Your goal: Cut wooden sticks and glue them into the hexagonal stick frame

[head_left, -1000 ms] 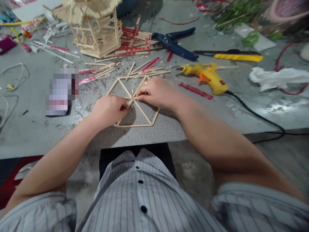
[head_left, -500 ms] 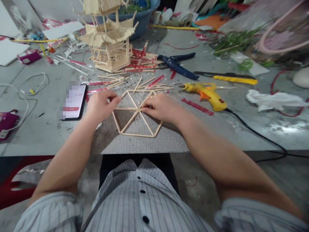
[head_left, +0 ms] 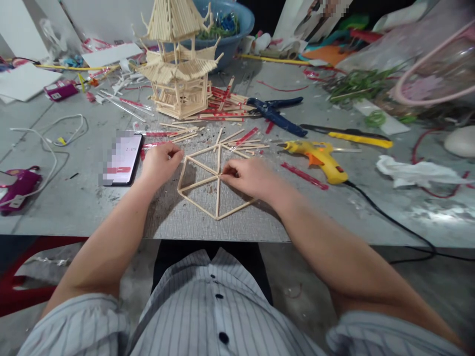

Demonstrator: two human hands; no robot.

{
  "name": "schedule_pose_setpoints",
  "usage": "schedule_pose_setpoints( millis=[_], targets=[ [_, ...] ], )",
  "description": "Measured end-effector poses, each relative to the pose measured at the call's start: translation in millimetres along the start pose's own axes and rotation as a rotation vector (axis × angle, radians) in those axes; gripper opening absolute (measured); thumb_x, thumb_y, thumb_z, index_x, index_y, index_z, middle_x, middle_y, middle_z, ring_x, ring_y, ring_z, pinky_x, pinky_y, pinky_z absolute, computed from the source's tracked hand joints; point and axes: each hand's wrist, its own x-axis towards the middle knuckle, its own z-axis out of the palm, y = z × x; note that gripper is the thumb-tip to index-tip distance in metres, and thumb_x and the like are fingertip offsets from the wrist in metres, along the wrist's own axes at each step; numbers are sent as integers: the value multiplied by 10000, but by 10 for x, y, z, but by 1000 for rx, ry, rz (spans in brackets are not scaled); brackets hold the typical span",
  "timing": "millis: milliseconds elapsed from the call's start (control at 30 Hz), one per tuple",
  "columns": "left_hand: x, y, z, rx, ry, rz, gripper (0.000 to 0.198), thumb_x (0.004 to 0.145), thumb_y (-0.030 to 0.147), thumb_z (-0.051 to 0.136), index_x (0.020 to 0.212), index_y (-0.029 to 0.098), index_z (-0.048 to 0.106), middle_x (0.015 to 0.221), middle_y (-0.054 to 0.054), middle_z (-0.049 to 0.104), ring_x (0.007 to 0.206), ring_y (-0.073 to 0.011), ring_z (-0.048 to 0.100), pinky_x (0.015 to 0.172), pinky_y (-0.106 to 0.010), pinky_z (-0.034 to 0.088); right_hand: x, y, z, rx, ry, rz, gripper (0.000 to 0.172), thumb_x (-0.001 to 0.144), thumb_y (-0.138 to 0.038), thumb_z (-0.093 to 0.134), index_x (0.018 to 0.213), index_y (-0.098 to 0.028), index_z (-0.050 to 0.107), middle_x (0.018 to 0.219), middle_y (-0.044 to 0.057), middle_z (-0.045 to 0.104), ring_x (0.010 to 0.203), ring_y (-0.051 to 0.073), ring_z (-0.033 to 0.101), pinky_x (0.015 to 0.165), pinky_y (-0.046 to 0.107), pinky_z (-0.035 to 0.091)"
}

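Note:
A hexagonal frame of thin wooden sticks, with spokes meeting at its centre, lies on the table in front of me. My right hand reaches over its right side, thumb and forefinger pinched at the hub where the spokes join. Part of the frame is hidden under that hand. Beside the frame's upper left corner is my left hand, its fingers curled in and thumb against forefinger. Nothing shows between those fingertips, though the palm side is hidden. Loose wooden sticks lie just behind the frame.
A stick-built pagoda model stands behind, before a blue basin. To the left lies a phone. Rightward are blue pliers, a yellow utility knife and a yellow glue gun with a black cord.
The hexagonal frame has turned counterclockwise on the table, with my right hand still at its hub. My left hand stays near its left edge. The view has tilted up slightly.

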Motion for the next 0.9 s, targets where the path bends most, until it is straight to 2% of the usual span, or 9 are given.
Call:
schedule_pose_setpoints(
  millis=[233,433,500,600,733,800,900],
  targets=[
    [10,-19,-9,10,2,-8,256,802,360,534,800,169,705,771,-37,709,675,-155,555,620,-271,370,-2,43,23,51,-2,-53,139,879,-312,583,899,-216,682,813,43,724,751,187,637,660,302,406],
    [37,-59,-2,-24,25,20,259,794,342,529,807,164,717,804,-47,721,713,-167,573,653,-281,406,8,81,-25,53,52,-5,166,883,-275,541,921,-221,693,851,44,727,755,189,634,650,305,404],
    [30,-57,-5,-5,36,91,262,790,304,526,839,168,744,842,-54,731,746,-174,573,746,-313,442,17,114,-38,60,98,-4,182,885,-258,537,940,-220,706,894,49,730,796,200,641,681,316,420],
    [-10,-27,-4,56,35,298,296,794,262,512,901,214,785,904,-57,723,846,-199,564,887,-379,441,39,159,-45,37,112,-59,206,883,-225,550,974,-223,734,974,59,733,899,222,645,735,331,438],
    [-92,37,44,111,-90,579,348,787,186,497,916,288,803,947,-53,692,901,-214,549,917,-416,423,71,188,-39,-18,66,-170,218,878,-179,571,987,-217,757,1039,73,724,1025,235,627,852,347,449],
    [-127,59,86,136,-135,654,372,787,158,494,932,313,800,966,-46,687,929,-221,547,920,-418,410,82,194,-38,-32,43,-193,217,887,-185,569,989,-210,759,1044,78,722,1032,232,626,891,352,446],
    [-157,66,131,154,-159,691,379,787,173,513,1007,320,784,1005,-49,682,974,-236,541,916,-415,403,87,204,-43,-74,12,-201,205,899,-220,568,969,-197,759,1016,88,726,1004,241,626,883,365,444]
  ],
)
